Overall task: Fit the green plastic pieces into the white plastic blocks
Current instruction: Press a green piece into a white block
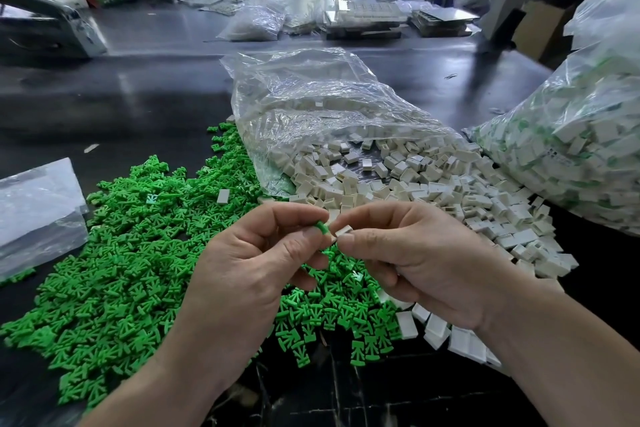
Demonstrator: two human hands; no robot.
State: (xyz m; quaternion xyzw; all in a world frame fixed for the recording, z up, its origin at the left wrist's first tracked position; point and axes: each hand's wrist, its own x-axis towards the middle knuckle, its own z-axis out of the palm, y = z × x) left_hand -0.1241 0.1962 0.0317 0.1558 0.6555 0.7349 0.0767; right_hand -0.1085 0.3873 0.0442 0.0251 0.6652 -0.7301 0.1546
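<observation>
A dark, glossy tabletop (138, 97) fills the view, with blurred clutter along its far edge. At the right edge stands a large full plastic bag (588, 149), packed with white blocks that show bits of green through the film. In the middle lies a clear bag (311, 97) on its side, its mouth toward the person, and a pile of white blocks (433, 191) spills from it across the tabletop to the right. To the left and in front of that bag spreads a pile of green pieces (121, 253), reaching under both hands. A flat clear bag (34, 204) lies at the left edge, just beside the green pile. A few larger-looking white blocks (436, 329) sit near the right wrist, at the near edge of the green pile, and a single white block (222, 195) lies on top of the green pieces.

The left hand (256, 253) is raised above the green pile, its thumb and forefinger pinching a green piece (322, 228). The right hand (415, 263) faces it, thumb and forefinger pinching a held white block (343, 230). The two parts meet between the fingertips; whether the green piece is already seated inside the block cannot be told.
</observation>
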